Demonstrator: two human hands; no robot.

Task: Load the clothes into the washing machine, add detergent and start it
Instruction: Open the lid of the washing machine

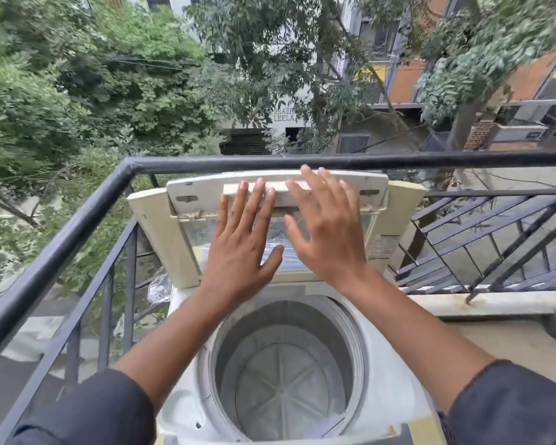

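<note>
Sleeves: dark, at the lower corners of the frame, forearms bare beyond.
Drum [283,377]: lower centre, round mouth facing up, bare of clothes as far as visible.
Washing machine [187,409]: white top-loader, bottom centre.
Left hand [241,239]: centre, fingers straight and spread, gripping nothing, flat against the raised lid.
Right hand [326,232]: just beside, equally spread, reaching slightly higher.
Lid [161,232]: folded, upright behind the drum, long axis across the frame, directly beyond both palms.
Clothes, detergent: not in view.
Railing [270,162]: black, behind the lid.
</note>
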